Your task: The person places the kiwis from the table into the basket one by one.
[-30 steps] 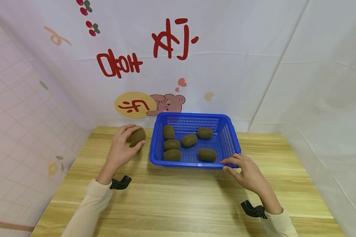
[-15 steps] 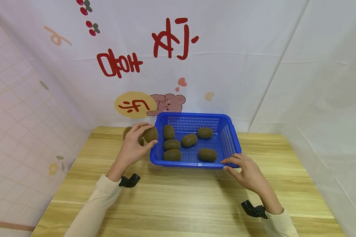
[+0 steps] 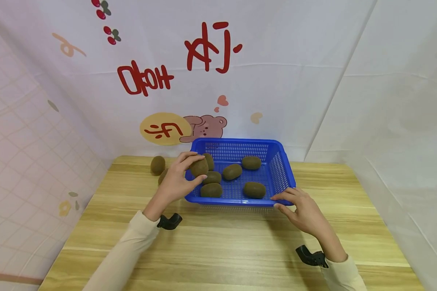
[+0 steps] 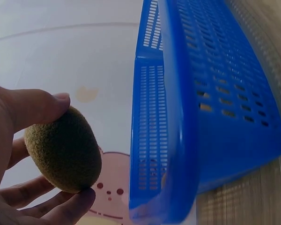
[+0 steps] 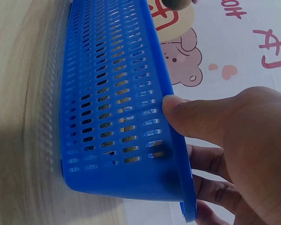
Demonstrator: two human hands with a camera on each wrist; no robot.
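My left hand [image 3: 176, 181] pinches a brown kiwi [image 3: 199, 166] between thumb and fingertips, above the left side of a blue plastic basket [image 3: 236, 201]. In the left wrist view the held kiwi [image 4: 65, 152] is beside the basket's rim, apart from it. Several more kiwis lie in the basket, including one [image 3: 254, 190] near its front right; the held one partly hides those at the left. My right hand [image 3: 306, 212] grips the near right corner of the basket rim. The right wrist view shows its thumb [image 5: 196, 115] outside the rim and its fingers inside.
Left of the basket a kiwi [image 3: 158, 165] sits on the wooden table [image 3: 225, 246], with another [image 3: 163, 176] partly hidden behind my left hand. A white printed cloth [image 3: 276, 81] hangs at the back and sides.
My left hand has carried the kiwi rightward from the table to over the basket's left side, uncovering kiwis left on the table. My right hand has stayed on the rim.
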